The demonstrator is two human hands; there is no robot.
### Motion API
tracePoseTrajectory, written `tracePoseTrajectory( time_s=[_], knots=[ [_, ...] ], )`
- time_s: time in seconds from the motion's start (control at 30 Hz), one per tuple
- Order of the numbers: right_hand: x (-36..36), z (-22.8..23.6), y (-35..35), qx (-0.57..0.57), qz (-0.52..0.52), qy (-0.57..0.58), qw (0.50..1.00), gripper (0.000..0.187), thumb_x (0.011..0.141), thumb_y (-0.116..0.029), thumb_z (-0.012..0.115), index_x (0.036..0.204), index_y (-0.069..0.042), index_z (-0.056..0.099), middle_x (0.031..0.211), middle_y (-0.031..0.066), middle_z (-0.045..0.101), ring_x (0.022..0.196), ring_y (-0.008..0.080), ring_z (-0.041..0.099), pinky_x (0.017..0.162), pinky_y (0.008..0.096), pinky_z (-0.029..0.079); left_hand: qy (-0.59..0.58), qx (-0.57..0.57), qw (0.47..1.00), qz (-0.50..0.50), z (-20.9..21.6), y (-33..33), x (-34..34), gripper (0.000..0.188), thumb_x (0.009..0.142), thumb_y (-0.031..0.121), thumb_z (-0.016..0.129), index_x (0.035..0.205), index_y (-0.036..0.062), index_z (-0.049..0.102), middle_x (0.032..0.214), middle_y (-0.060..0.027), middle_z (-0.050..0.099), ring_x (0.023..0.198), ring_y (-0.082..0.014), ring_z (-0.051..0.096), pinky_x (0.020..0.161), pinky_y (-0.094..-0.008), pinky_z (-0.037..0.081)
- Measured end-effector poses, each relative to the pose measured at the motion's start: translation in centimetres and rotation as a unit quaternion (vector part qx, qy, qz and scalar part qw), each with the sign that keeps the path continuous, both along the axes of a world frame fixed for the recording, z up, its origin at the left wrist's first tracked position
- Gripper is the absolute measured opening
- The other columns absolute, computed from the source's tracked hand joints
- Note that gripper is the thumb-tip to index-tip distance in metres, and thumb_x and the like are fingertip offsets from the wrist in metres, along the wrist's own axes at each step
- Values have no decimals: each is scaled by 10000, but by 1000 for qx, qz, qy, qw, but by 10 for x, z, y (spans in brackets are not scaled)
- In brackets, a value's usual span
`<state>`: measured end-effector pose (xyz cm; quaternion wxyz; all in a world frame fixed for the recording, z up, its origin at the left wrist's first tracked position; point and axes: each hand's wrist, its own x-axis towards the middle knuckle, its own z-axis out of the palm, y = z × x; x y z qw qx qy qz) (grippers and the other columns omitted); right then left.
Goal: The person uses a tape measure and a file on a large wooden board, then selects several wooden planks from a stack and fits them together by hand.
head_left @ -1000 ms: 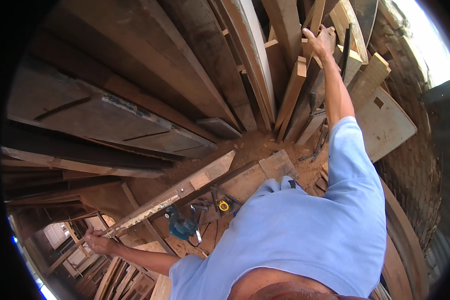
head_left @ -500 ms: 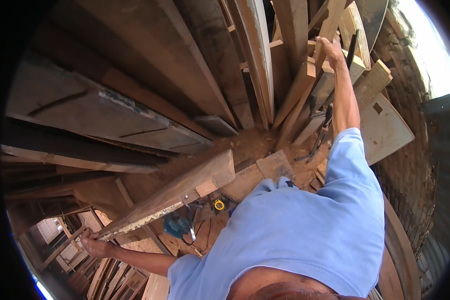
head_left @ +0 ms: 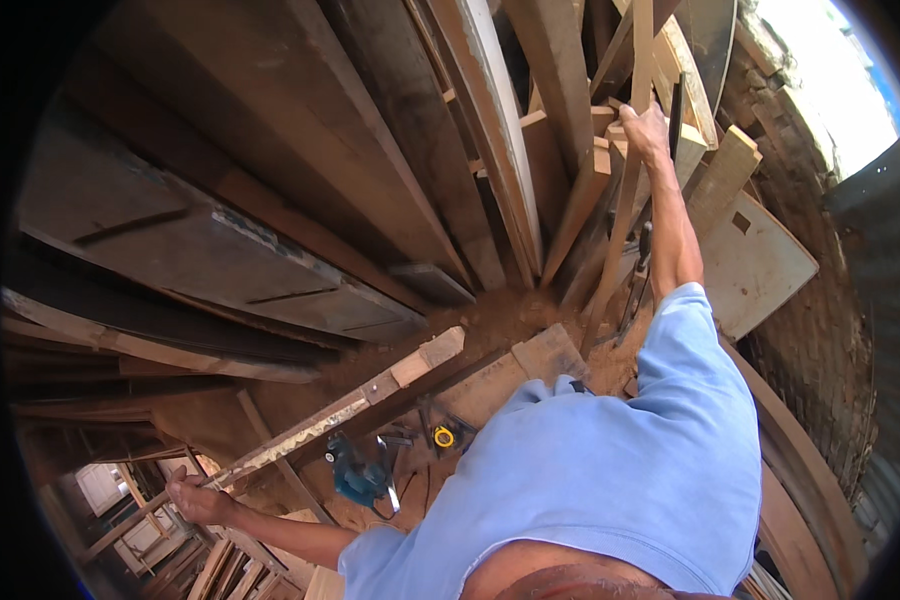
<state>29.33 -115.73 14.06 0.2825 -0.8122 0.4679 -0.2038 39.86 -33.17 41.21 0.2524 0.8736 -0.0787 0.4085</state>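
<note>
My right hand (head_left: 650, 128) is up high, fingers wrapped around a thin upright wooden slat (head_left: 622, 215) that stands among the stacked timber leaning against the wall. The slat runs from above my fist down to the sawdust-covered ground (head_left: 490, 325), its foot just beside a short wooden block (head_left: 548, 352). My fingers close around the slat from its right side, the wood passing straight through my grip.

My left hand (head_left: 196, 497) is stretched out low and away from me, closed on the near end of a long pale plank (head_left: 345, 413). That plank slants from my fist up toward the middle of the ground, its far end near the block. The two pieces are well apart, one in each fist.

Below my chest lie a blue power tool (head_left: 358, 480) and a yellow tape measure (head_left: 443, 437), just beside the plank.
</note>
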Motion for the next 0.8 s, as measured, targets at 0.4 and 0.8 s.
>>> tracePoseTrajectory(
  time_s=[0.4,0.8],
  knots=[
    [6,43,39,-11,-85,82,993,719,822,-438,676,1229,117,469,1158,334,612,1111,431,611,947,470,480,-5,28,999,-27,1,-11,-21,403,1001,239,381,804,-37,598,651,-51,483,608,-159,471,593,-294,389],
    [6,4,-20,155,120,-79,977,520,714,-286,677,1115,34,598,1015,201,659,924,320,642,791,405,510,14,9,1000,-13,0,-12,-24,420,1016,249,366,815,-39,594,688,-46,473,628,-151,448,585,-302,368]
  ],
)
